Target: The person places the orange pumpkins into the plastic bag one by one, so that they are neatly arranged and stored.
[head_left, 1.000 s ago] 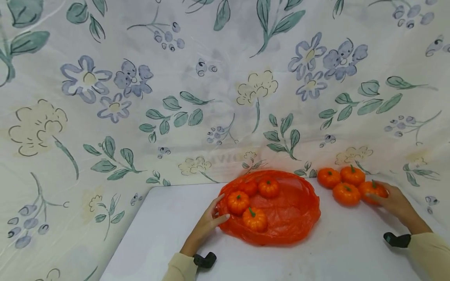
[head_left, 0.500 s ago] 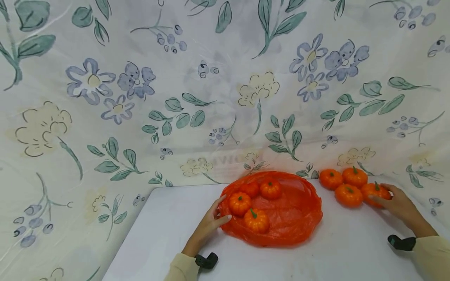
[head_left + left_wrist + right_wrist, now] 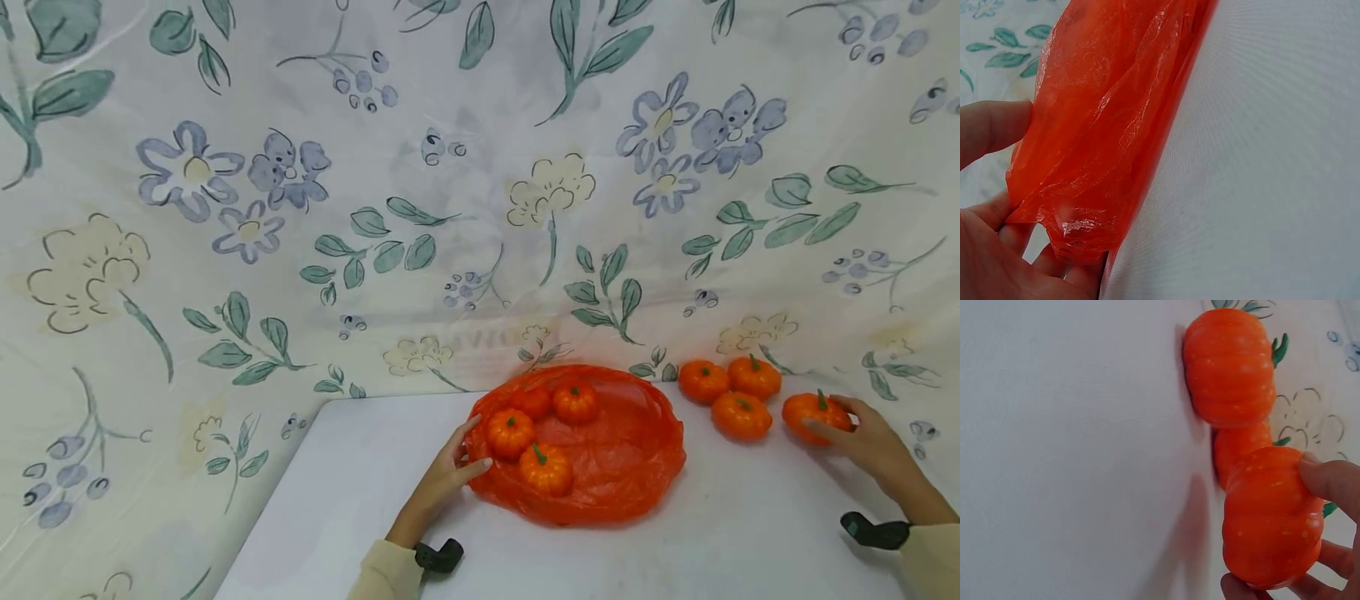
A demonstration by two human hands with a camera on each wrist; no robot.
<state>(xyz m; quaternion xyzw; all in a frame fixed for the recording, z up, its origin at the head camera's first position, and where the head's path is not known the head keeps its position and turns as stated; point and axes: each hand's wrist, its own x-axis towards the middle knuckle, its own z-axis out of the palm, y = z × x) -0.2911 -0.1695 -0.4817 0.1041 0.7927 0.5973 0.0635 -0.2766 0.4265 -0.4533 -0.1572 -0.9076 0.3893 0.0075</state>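
Observation:
A red plastic bag (image 3: 622,467) lies spread wide on the white table, its mouth facing up. Several small orange pumpkins (image 3: 511,433) sit in its left part. My left hand (image 3: 450,467) grips the bag's left side; the left wrist view shows the thumb against the film (image 3: 1097,125) and the other fingers under it. On the right, my right hand (image 3: 870,437) holds a pumpkin (image 3: 1272,519) with a green stem, thumb on one side and fingers on the other. This pumpkin stands apart from three other pumpkins (image 3: 741,417) at the table's back edge.
A white table (image 3: 360,492) carries everything. Behind it hangs a floral sheet (image 3: 465,208) that meets the table's back edge. Bare tabletop shows in front of the bag and between the bag and the right-hand pumpkins.
My right hand has moved right with its pumpkin, opening a gap between it and the other three. The left hand and the bag have stayed in place.

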